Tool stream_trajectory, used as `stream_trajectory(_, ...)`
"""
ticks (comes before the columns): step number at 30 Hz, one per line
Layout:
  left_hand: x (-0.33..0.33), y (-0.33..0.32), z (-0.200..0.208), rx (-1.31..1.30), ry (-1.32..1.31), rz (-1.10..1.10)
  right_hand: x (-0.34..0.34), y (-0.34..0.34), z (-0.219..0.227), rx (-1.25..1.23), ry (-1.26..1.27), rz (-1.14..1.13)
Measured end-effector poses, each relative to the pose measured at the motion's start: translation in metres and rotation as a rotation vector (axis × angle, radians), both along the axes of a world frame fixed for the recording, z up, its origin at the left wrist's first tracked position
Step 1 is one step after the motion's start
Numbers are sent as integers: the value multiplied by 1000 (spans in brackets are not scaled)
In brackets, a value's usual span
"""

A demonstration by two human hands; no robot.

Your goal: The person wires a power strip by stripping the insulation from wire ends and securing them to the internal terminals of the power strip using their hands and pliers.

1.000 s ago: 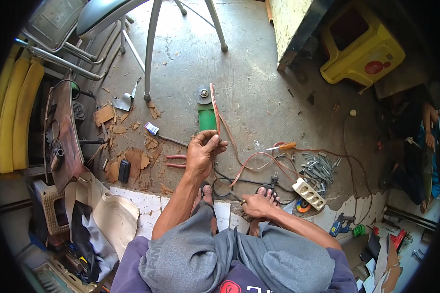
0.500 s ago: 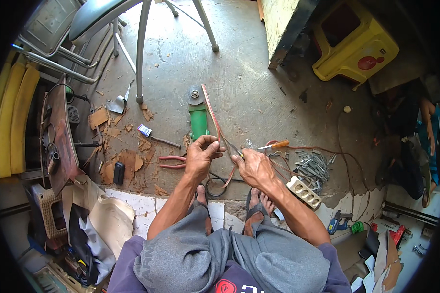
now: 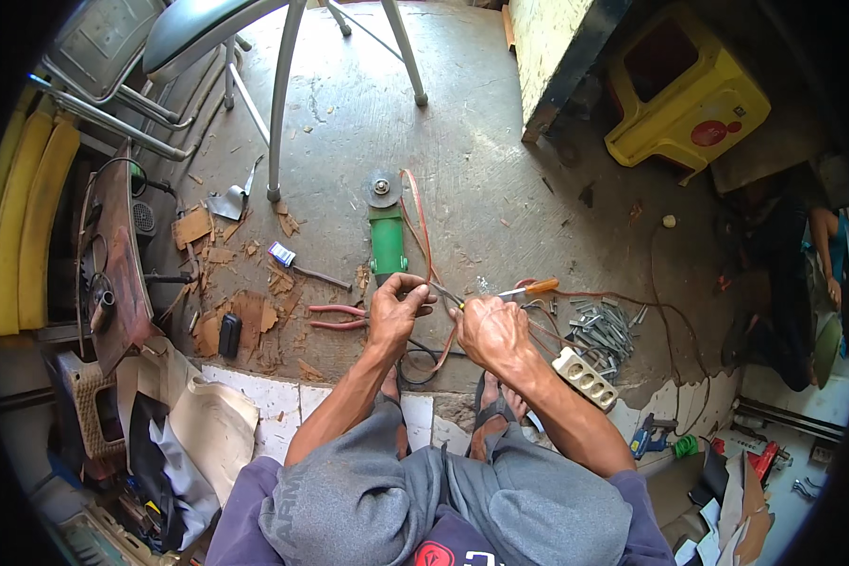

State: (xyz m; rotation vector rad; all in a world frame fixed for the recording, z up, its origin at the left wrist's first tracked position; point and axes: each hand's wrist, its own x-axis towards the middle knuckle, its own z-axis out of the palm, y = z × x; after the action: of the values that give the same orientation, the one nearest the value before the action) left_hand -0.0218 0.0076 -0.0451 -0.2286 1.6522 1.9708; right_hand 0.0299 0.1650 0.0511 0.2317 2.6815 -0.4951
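Pinching red two-core cable (image 3: 424,224) between thumb and fingers of left hand (image 3: 393,309), over floor (image 3: 509,198), just right of green angle grinder (image 3: 386,241). Grasping slim tool (image 3: 450,295) in right hand (image 3: 494,330), fingers curled; cannot tell whether touching cable. Noting red-handled pliers (image 3: 340,318) beside left hand, socket strip (image 3: 585,378) beside right forearm.

Lettering (image 3: 287,521) on grey trousers (image 3: 354,505), purple shirt (image 3: 455,530).

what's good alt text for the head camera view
A person's left hand pinches a reddish cable while the right hand holds a thin tool beside it, above a floor bearing a green angle grinder, red-handled pliers and a pale socket strip.
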Motion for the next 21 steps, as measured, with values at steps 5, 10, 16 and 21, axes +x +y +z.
stream_trajectory(5,3,3,2,-6,3,-1,-1,-1,1,1,-52,-7)
stream_trajectory(10,7,6,-2,-313,229,-41,-1,-3,-5,-21,3,13)
stream_trajectory(16,6,7,-10,-328,280,19,3,-9,-24,13,93,-38)
stream_trajectory(21,-3,2,-4,-157,65,-93,12,-12,-31,205,169,14)
